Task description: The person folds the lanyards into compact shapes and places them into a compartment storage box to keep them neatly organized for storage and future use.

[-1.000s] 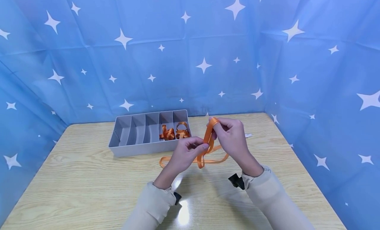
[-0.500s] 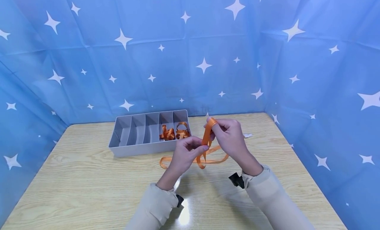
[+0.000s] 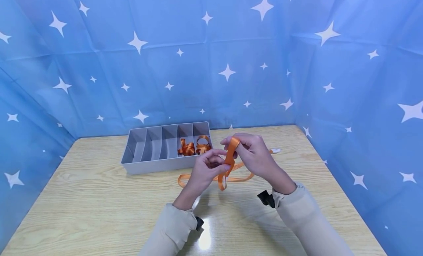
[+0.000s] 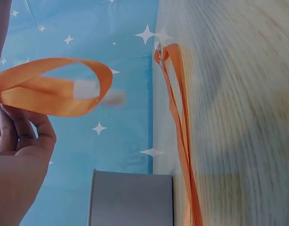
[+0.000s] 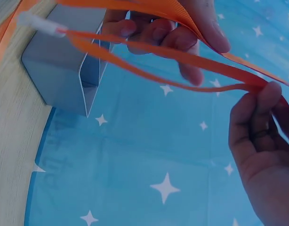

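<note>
Backdrop [image 3: 99, 76]: blue fabric, creased, printed with white four-pointed stars. Table [image 3: 82, 201]: pale wood grain, shown nearly whole in the head view alone. Tray [image 3: 160, 165]: grey, smooth, five compartments seen from above; the left wrist view gives only a flat grey wall. Right hand [image 3: 254, 153]: pinching the orange ribbon's upper fold, slightly lower than a second ago. Left hand [image 3: 203, 171]: thumb and fingers pinching the same ribbon farther down. Orange ribbon [image 3: 230, 155]: satiny band, finely ribbed in the left wrist view, looped between the hands above the table, right of the tray. Table ribbon [image 3: 242, 179]: flat orange strands beneath; any join to the held length cannot be told. Coiled ribbons [image 3: 186, 149]: glossy, in the tray's two right-hand compartments. White tip [image 5: 41, 23]: blurred, at the held ribbon's dangling part, plainest in the wrist views.
</note>
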Available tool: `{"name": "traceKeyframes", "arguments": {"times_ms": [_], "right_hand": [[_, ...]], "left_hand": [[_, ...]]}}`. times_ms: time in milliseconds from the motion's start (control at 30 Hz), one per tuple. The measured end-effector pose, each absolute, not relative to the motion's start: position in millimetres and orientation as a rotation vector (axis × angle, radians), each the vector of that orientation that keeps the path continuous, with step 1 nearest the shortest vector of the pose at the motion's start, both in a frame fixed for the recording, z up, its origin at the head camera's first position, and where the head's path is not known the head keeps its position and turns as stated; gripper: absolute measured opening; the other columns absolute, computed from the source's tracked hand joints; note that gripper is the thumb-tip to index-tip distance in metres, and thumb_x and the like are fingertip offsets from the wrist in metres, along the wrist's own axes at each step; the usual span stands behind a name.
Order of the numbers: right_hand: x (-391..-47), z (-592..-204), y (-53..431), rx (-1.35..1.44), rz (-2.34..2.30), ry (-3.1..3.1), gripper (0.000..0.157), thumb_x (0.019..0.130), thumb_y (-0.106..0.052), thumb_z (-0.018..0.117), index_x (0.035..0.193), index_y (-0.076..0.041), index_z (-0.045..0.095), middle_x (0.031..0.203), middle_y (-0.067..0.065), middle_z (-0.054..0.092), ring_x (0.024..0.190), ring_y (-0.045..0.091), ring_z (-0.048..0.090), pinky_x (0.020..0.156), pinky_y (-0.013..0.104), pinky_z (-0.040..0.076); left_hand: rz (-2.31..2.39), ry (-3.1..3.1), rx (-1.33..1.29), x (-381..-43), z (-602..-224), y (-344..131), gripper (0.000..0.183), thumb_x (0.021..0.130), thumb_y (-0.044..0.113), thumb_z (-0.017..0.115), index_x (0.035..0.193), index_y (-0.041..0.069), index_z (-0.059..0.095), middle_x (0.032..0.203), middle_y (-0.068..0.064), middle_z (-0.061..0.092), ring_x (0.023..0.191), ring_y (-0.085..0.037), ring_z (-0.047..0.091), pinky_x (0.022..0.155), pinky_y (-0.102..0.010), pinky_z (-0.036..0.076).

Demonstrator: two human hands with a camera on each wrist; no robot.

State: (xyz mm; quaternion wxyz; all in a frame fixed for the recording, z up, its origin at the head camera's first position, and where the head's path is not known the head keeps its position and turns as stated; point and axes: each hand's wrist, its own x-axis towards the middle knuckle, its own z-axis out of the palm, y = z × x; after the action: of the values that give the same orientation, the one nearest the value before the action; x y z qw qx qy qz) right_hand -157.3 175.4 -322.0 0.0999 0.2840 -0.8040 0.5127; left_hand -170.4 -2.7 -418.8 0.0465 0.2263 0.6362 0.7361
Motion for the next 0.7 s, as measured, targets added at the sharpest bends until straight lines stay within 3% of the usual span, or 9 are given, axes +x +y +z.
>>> {"name": "traceKeyframes", "arguments": {"times_ms": [167, 567, 700], "right_hand": [[-157.1, -321.9, 175.1, 0.877, 1.541, -2.368, 0.025, 0.104, -0.007, 0.05, 0.102, -0.004, 0.075, 0.085, 0.012, 0.068, 0.064, 0.019, 0.057, 0.058, 0.03, 0.049], [-153.1, -321.9, 173.7, 0.921, 1.641, -2.392, 0.027, 0.105, -0.01, 0.049, 0.101, -0.002, 0.074, 0.085, 0.01, 0.068, 0.068, 0.02, 0.06, 0.064, 0.031, 0.054], [-153.2, -323.3, 173.5, 0.961, 1.641, -2.385, 0.027, 0.105, -0.01, 0.049, 0.1, -0.002, 0.074, 0.087, 0.012, 0.069, 0.068, 0.019, 0.06, 0.063, 0.03, 0.053]], "left_hand": [[2.203, 1.927, 0.661, -171.4, -418.7, -5.1, 0.037, 0.088, 0.015, 0.076, 0.122, 0.003, 0.069, 0.09, -0.002, 0.071, 0.08, -0.016, 0.064, 0.072, -0.024, 0.052], [2.005, 1.921, 0.851, -178.2, -418.1, -6.1, 0.033, 0.095, 0.007, 0.066, 0.126, -0.005, 0.065, 0.114, -0.025, 0.068, 0.091, -0.016, 0.066, 0.082, -0.029, 0.055], [2.002, 1.913, 0.871, -178.1, -418.4, -5.5, 0.026, 0.094, 0.004, 0.066, 0.117, -0.007, 0.068, 0.108, -0.025, 0.069, 0.087, -0.015, 0.065, 0.079, -0.027, 0.054]]}}
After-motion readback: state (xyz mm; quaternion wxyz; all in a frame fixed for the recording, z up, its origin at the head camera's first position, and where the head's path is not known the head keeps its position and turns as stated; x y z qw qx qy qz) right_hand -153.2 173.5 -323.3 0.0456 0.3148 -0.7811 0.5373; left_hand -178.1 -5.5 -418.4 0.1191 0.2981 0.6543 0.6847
